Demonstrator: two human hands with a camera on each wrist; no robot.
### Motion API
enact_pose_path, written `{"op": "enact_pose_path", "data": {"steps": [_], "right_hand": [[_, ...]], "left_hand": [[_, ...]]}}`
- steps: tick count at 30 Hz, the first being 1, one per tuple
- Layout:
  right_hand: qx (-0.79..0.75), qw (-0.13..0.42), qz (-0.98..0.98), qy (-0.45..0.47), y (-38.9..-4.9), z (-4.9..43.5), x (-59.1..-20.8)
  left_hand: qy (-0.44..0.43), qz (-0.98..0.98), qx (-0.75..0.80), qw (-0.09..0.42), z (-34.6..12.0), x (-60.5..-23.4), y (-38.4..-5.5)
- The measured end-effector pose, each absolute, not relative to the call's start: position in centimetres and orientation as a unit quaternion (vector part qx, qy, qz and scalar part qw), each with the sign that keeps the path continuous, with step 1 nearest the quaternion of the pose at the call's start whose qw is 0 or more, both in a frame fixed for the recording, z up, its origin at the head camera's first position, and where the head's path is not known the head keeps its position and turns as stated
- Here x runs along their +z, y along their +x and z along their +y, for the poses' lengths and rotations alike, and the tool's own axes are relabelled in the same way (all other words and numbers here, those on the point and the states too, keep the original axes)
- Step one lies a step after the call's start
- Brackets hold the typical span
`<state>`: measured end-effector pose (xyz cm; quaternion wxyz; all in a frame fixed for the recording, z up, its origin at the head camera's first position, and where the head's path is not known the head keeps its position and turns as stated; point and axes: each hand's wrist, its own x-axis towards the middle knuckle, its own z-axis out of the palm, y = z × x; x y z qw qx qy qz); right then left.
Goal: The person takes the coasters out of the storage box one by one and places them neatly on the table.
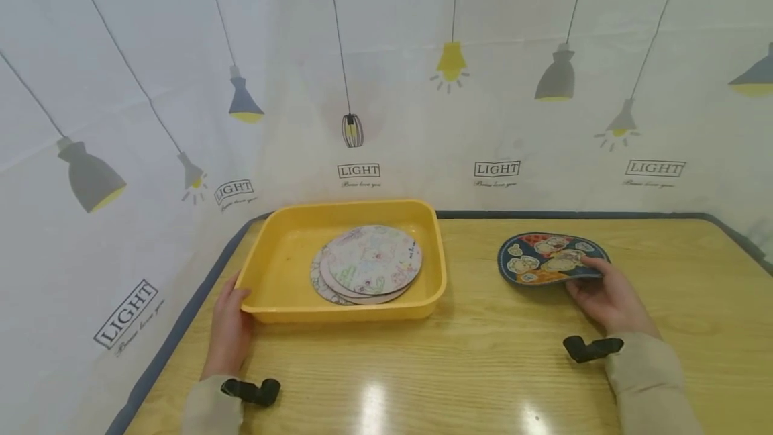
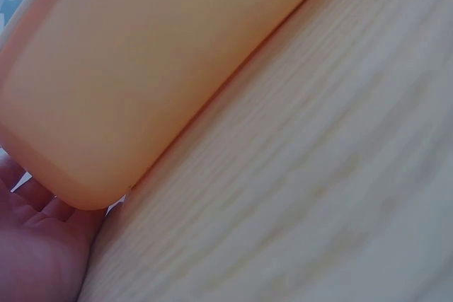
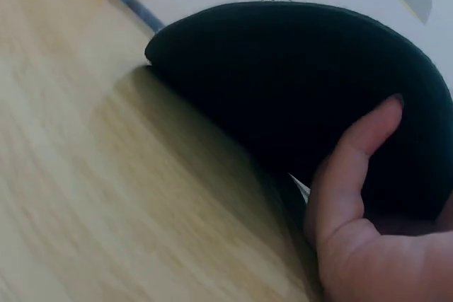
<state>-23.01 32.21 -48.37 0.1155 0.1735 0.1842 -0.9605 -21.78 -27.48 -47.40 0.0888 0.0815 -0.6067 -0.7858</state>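
A yellow plastic tray (image 1: 284,316) sits on the table at the left. Inside it, several round mats (image 1: 374,257) with pale, doodle-like prints lie in an uneven stack. My left hand (image 1: 229,327) grips the tray's near left corner; in the left wrist view its fingers (image 2: 53,206) go around the outside of that corner. Out to the right, my right hand (image 1: 610,297) pinches a dark blue round mat (image 1: 543,264) with a cartoon print by its right edge. The mat tilts and bends slightly over the table. Its plain black underside shows in the right wrist view, a finger (image 3: 347,175) against it.
The wood-grain table (image 1: 374,361) has a dark blue edge strip (image 1: 574,215) along its back and left side. Behind it hangs a white sheet (image 1: 398,119) printed with lamps. Black camera mounts (image 1: 592,348) sit on both wrists.
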Motion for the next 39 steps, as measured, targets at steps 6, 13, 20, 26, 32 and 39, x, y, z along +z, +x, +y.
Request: {"op": "enact_pose_path", "data": {"steps": [6, 13, 20, 26, 32, 39], "right_hand": [[-0.952, 0.139, 0.232, 0.145, -22.7, 32.5, -48.3], [-0.928, 0.179, 0.313, 0.089, -21.9, 33.7, -48.3], [-0.884, 0.191, 0.424, 0.050, -21.8, 33.9, -48.0], [-0.891, 0.180, 0.416, 0.016, -21.9, 34.2, -48.3], [-0.921, 0.174, 0.346, -0.049, -21.8, 34.9, -49.3], [-0.932, 0.173, 0.303, -0.096, -21.5, 35.5, -49.9]], "left_hand": [[0.086, -0.606, -0.786, 0.087, -27.4, -47.3, -21.7], [0.084, -0.608, -0.785, 0.086, -27.4, -47.1, -21.6], [0.089, -0.605, -0.786, 0.083, -27.3, -46.8, -21.3], [0.093, -0.603, -0.788, 0.082, -27.4, -46.9, -21.3], [0.089, -0.599, -0.792, 0.083, -27.4, -47.0, -21.5], [0.096, -0.604, -0.788, 0.076, -27.3, -47.0, -21.5]]}}
